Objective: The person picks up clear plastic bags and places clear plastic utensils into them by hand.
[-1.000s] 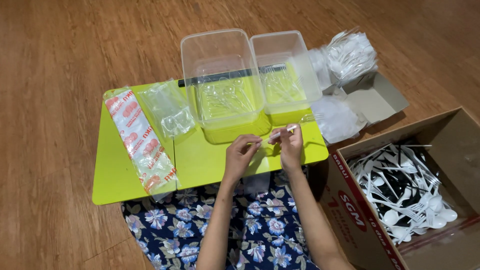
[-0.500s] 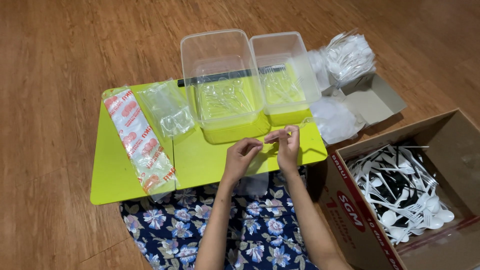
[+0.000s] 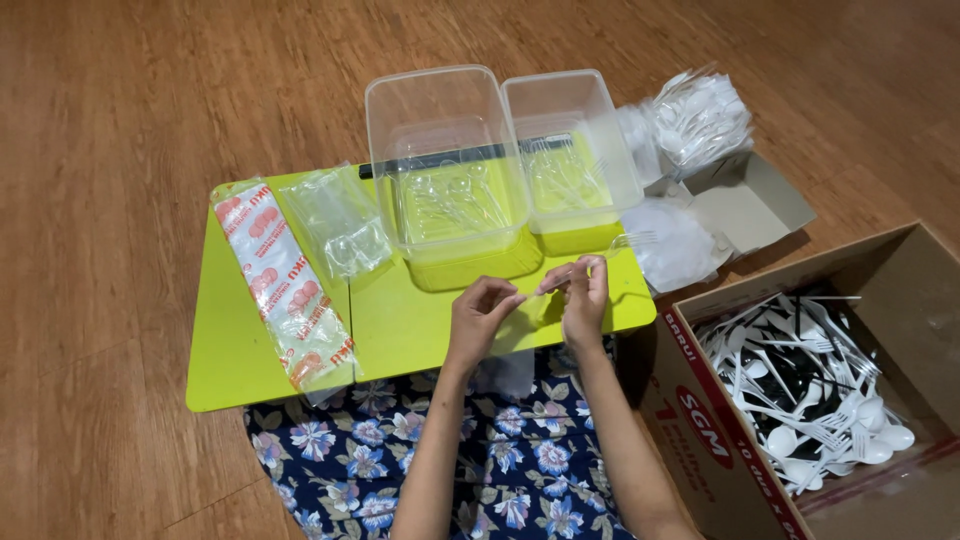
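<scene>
My right hand [image 3: 585, 298] pinches the handle of a clear plastic fork [image 3: 625, 243] over the near edge of a lime-green low table [image 3: 250, 350]; the tines point right and away from me. My left hand [image 3: 482, 318] is beside it, fingertips pinched on a small clear plastic sleeve [image 3: 530, 300] at the fork's handle end. Just beyond my hands stand two clear plastic tubs, a larger one [image 3: 445, 150] and a smaller one [image 3: 570, 140], each with clear cutlery inside.
A red-printed plastic packet [image 3: 285, 285] and a pile of clear bags [image 3: 335, 220] lie on the table's left half. A cardboard box [image 3: 830, 390] of white forks and spoons stands at right. Bagged white cutlery [image 3: 695, 120] and a flat carton [image 3: 745, 205] lie behind it. Floral cloth [image 3: 350, 470] covers my lap.
My hands have stayed at the table's near edge; the fork now sticks out further to the right from my right hand, and my fingers have shifted slightly.
</scene>
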